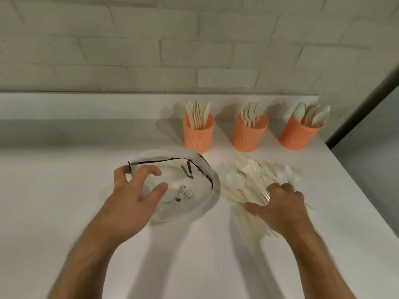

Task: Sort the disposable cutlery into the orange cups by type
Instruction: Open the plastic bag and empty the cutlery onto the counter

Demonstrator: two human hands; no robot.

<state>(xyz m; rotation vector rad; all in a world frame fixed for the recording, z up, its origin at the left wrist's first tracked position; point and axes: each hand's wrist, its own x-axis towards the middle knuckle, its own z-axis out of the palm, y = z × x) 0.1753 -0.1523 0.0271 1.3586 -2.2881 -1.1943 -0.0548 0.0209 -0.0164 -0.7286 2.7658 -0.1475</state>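
Three orange perforated cups stand in a row at the back of the white table: the left cup [198, 132] holds knives, the middle cup [249, 134] holds forks, the right cup [299, 132] holds spoons and leans right. A heap of pale mixed cutlery [257, 180] lies in front of them. My right hand [280, 206] rests palm down on the near side of that heap, fingers spread over the handles. My left hand [138, 195] grips the near-left rim of a clear plastic container with dark edging [183, 184], which is blurred.
The white table [64, 201] ends at a right edge running diagonally behind the spoon cup. A white brick wall [151, 50] and a low ledge close off the back. A grey panel stands at the far right.
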